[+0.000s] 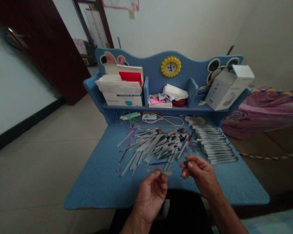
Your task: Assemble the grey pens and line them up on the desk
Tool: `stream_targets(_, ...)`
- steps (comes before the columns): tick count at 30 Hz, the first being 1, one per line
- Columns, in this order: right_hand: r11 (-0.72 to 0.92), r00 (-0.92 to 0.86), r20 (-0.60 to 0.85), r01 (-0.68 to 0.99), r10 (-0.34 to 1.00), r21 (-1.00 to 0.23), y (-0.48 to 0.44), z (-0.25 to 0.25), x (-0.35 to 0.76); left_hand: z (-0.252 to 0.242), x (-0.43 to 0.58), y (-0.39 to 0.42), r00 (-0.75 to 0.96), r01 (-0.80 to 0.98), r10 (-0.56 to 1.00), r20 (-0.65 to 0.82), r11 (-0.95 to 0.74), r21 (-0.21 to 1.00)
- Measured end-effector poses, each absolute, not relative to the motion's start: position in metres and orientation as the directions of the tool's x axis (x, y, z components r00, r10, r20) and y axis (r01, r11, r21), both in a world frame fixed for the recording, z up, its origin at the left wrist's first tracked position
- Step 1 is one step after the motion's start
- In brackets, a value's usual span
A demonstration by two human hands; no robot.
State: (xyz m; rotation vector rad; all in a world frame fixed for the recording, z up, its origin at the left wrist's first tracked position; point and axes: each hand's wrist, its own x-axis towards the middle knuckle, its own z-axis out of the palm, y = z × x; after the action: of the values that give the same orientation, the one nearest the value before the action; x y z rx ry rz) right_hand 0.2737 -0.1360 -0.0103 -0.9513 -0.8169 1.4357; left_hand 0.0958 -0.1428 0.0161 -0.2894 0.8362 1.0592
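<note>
My left hand [151,191] pinches a translucent pen barrel [168,174] between thumb and fingers, just above the desk's front edge. To its right, my right hand [203,175] is closed on a small black pen cap [186,162] at the fingertips. The two hands are apart. Beyond them lies a loose pile of pen barrels [151,146] with some dark parts mixed in. On the right side of the desk, a stacked row of pens [215,143] lies side by side with dark ends toward the right.
The blue desk [92,182] has a back shelf with a tissue-filled cardboard box [124,99], papers [161,103], a yellow flower clock [171,67] and a tilted white box [229,87]. A white cable [178,122] lies under the shelf. Pink fabric [249,113] hangs at the right.
</note>
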Motion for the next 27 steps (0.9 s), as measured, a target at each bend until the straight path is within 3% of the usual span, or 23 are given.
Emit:
stream_targets(4,-0.065,-0.020,-0.063,-0.444,0.998,-0.894,-0.149,-0.005,0.263,0.017,0.101,-0.143,0.208,-0.851,0.680,-0.703,0.480,0.212)
stream_targets(12,0.021,0.059,0.006,-0.255,0.998,-0.967,-0.161,-0.002,0.250,0.017,0.105,-0.145,0.220,-0.858,0.693,-0.687,0.473,0.202)
stream_targets(27,0.078,0.081,0.063,-0.198,0.995,-0.977,-0.164,0.003,0.245,0.012,0.104,-0.148,0.179,-0.846,0.728,-0.662,0.457,0.274)
